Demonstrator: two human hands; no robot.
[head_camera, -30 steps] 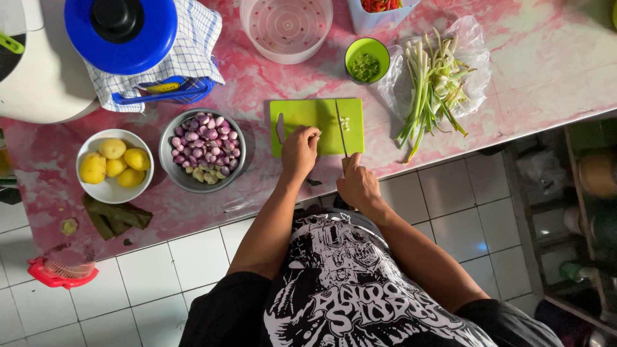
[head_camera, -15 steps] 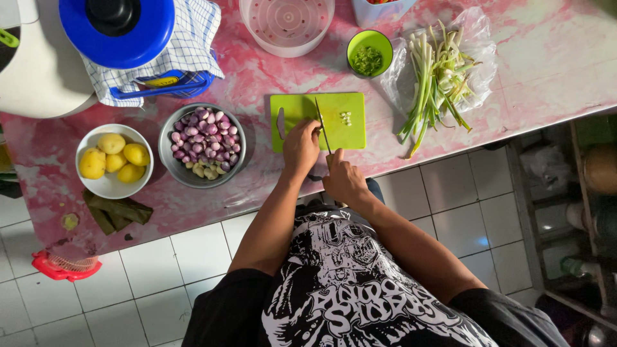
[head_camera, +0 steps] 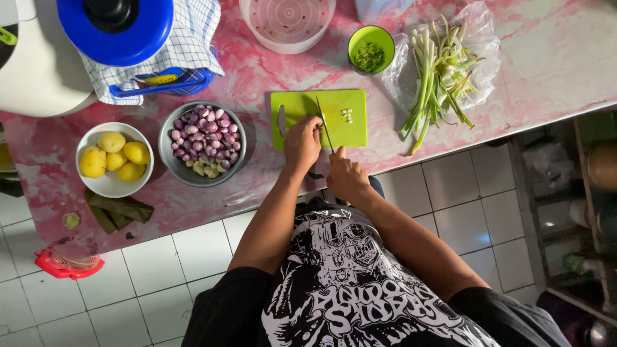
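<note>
Since a second ago, the knife [head_camera: 323, 124] has swung left, beside the left hand [head_camera: 302, 142] pinning greens; right hand [head_camera: 344, 177] grips its handle. Few cut pieces [head_camera: 347, 115] lie on the board [head_camera: 350, 132]; a spring onion bunch [head_camera: 437, 77] waits at right.

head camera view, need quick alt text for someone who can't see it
Seen from above, a person's right hand holds a knife over a green cutting board while the left hand steadies something small on it. On the pink marbled counter sit a metal bowl of shallots, a white bowl of yellow potatoes and green onions.
</note>
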